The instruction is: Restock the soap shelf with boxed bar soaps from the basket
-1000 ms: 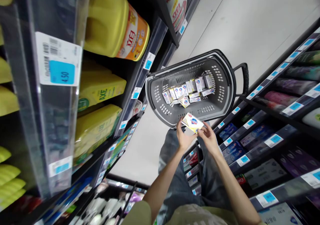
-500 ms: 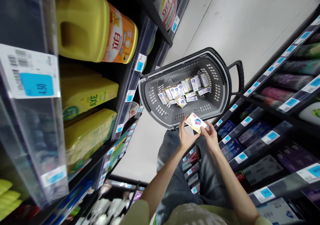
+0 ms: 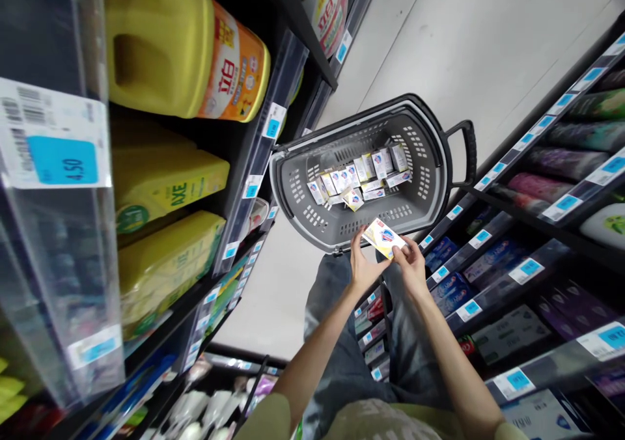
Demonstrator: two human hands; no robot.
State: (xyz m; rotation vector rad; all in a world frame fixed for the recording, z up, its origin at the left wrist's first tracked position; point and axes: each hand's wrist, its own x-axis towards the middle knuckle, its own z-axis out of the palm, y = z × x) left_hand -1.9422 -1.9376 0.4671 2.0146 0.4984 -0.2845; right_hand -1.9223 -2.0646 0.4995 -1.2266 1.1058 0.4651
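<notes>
Since a second ago, the bare left hand (image 3: 364,272) and bare right hand (image 3: 413,269) have drifted slightly toward three o'clock in view, both gripping a small white-and-yellow rectangular cardboard box (image 3: 383,237), left fingers at its nine-o'clock corner, right thumb pressed on its face near four o'clock. Both forearms (image 3: 323,349) reach inward toward twelve o'clock; at eleven o'clock beyond the box sits a grey perforated plastic basket (image 3: 336,226) holding similar white boxes (image 3: 379,165).
</notes>
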